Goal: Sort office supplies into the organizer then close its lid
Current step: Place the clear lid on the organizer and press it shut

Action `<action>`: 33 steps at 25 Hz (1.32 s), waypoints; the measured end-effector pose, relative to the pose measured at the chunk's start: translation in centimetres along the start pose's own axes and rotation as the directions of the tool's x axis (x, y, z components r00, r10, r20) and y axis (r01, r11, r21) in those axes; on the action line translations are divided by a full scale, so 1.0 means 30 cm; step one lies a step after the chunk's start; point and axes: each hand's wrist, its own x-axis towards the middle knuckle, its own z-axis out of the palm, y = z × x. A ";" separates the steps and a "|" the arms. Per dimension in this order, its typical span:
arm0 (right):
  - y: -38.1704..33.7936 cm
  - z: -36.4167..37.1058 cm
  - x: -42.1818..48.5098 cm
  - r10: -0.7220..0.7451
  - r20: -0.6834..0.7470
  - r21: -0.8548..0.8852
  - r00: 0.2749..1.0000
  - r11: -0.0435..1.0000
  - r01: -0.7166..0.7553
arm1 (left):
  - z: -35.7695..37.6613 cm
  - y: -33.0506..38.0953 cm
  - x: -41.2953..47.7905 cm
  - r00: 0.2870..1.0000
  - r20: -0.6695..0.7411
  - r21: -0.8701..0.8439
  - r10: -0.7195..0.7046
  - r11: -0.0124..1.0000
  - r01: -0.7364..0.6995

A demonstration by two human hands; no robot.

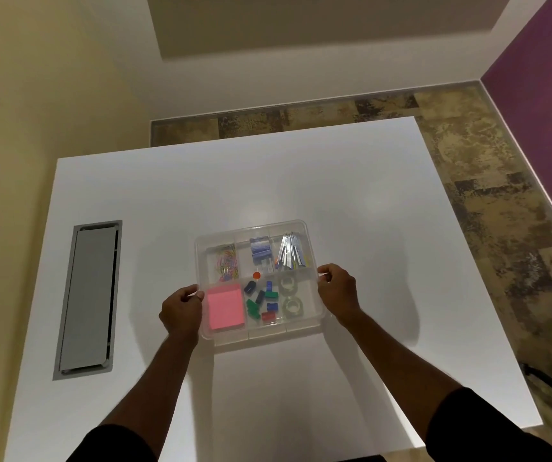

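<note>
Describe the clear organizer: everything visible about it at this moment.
The organizer is a clear plastic tray of six compartments, flat on the white table. Its transparent lid seems on; latching can't be judged. Inside: paper clips, blue items, metal clips, pink sticky notes, coloured binder clips, tape rolls. The left hand and right hand pinch its side edges.

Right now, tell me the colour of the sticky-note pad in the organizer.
Pink, seen in the head view: the sticky-note pad.

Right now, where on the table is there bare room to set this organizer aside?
The table is bare beyond the organizer, up to the far edge, and to its right toward the floor side. A narrower strip lies between the organizer and the grey hatch. The near middle is crowded by both forearms; the left hand and right hand flank the organizer.
</note>
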 end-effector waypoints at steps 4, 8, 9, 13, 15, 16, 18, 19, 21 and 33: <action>-0.011 0.020 -0.038 -0.132 -0.055 -0.174 0.990 0.977 0.121 | 0.023 0.015 -0.036 0.991 -0.016 0.107 0.130 0.986 -0.128; 0.008 0.056 -0.055 -0.512 0.056 -0.445 0.857 0.756 0.480 | 0.073 -0.001 -0.072 0.897 0.106 0.399 0.430 0.807 -0.435; 0.011 0.069 -0.048 -0.557 0.131 -0.493 0.820 0.681 0.541 | 0.088 -0.016 -0.067 0.856 0.160 0.455 0.492 0.732 -0.507; 0.029 0.119 -0.035 -0.575 0.275 -0.538 0.771 0.572 0.619 | 0.144 -0.061 -0.061 0.786 0.306 0.527 0.538 0.592 -0.610; 0.037 0.131 -0.039 -0.573 0.265 -0.537 0.776 0.580 0.612 | 0.162 -0.080 -0.064 0.774 0.307 0.539 0.553 0.569 -0.621; 0.040 0.134 -0.042 -0.570 0.261 -0.545 0.779 0.579 0.606 | 0.165 -0.088 -0.066 0.769 0.304 0.547 0.562 0.558 -0.624; 0.045 0.142 -0.049 -0.590 0.236 -0.563 0.773 0.565 0.603 | 0.168 -0.103 -0.069 0.754 0.286 0.559 0.591 0.537 -0.632; 0.048 0.149 -0.048 -0.603 0.221 -0.563 0.766 0.562 0.606 | 0.173 -0.111 -0.069 0.750 0.271 0.562 0.604 0.534 -0.632; 0.060 0.160 -0.043 -0.631 0.197 -0.542 0.750 0.568 0.620 | 0.182 -0.124 -0.073 0.745 0.253 0.565 0.617 0.531 -0.631; -0.027 0.133 0.025 -0.633 0.243 -0.560 0.735 0.528 0.639 | 0.166 0.005 0.014 0.706 0.291 0.534 0.645 0.503 -0.680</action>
